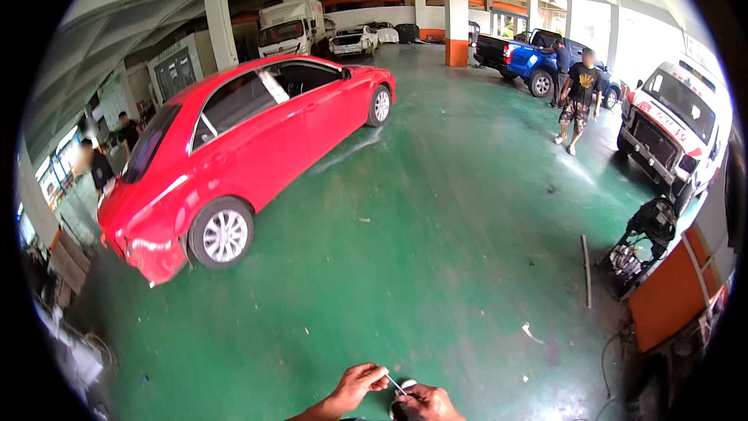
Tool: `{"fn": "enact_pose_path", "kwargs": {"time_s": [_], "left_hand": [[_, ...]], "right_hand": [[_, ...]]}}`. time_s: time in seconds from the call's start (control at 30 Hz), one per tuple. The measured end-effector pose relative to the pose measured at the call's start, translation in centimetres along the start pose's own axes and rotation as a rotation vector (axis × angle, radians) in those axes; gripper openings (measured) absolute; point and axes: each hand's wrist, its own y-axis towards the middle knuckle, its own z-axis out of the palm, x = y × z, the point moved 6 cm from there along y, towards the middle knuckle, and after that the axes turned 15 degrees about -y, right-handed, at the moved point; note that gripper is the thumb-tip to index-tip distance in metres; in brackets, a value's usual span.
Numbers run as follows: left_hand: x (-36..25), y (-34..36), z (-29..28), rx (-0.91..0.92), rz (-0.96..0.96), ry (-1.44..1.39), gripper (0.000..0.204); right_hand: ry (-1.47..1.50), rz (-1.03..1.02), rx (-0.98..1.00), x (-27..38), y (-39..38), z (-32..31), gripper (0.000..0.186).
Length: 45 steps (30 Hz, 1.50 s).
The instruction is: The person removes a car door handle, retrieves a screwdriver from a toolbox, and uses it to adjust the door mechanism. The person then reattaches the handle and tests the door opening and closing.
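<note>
Low in the head view my two hands are close together above the green floor. My left hand (358, 385) is closed, its thumb and fingertips pinching one end of a thin, pale rod (394, 382). The rod slants down to my right hand (428, 404), which is closed with its fingers around the other end. What kind of rod it is cannot be made out. A small whitish rounded shape, perhaps a shoe tip, shows just behind the right fingers.
A red car (273, 132) with a damaged rear bumper (156, 260) stands at the left. People are near its back, and another person (582, 93) walks at the right. A blue pickup (538, 62), a white van (674, 121), a long bar (586, 271) and an orange panel (666, 296) are also there.
</note>
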Motion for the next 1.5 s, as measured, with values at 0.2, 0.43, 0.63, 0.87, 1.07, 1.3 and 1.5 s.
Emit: {"fn": "enact_pose_path", "kwargs": {"time_s": [0.2, 0.43, 0.63, 0.87, 1.07, 1.3, 1.5], "left_hand": [[-15.5, 17.2, 2.1, -0.019, 0.121, -0.188, 0.023], [-23.9, 45.3, 0.2, -0.078, 0.14, -0.431, 0.02], [-41.2, 69.3, 7.4, 0.021, 0.041, -0.178, 0.024], [-56.4, 97.3, 18.2, 0.335, 0.045, 0.289, 0.024], [-59.8, 128.4, 10.9, 0.267, -0.111, 0.369, 0.027], [-58.8, 137.8, -7.3, -0.508, -0.501, 0.219, 0.021], [-63.5, 158.6, -2.6, -0.426, -0.579, 0.145, 0.022]], "right_hand": [[-0.348, -0.439, 0.142, 4.4, 26.2, -8.3, 0.026], [0.013, -0.413, 0.194, -1.5, 54.7, -14.4, 0.024], [0.135, -0.152, 0.107, -2.9, 77.4, -25.7, 0.023], [0.492, 0.07, -0.12, -8.0, 100.4, -41.4, 0.016], [0.59, 0.198, -0.302, -17.8, 126.4, -52.2, 0.022], [0.564, 0.05, -0.28, -14.4, 156.9, -71.1, 0.029], [0.54, 0.026, -0.166, -17.8, 183.4, -79.2, 0.029]]}}
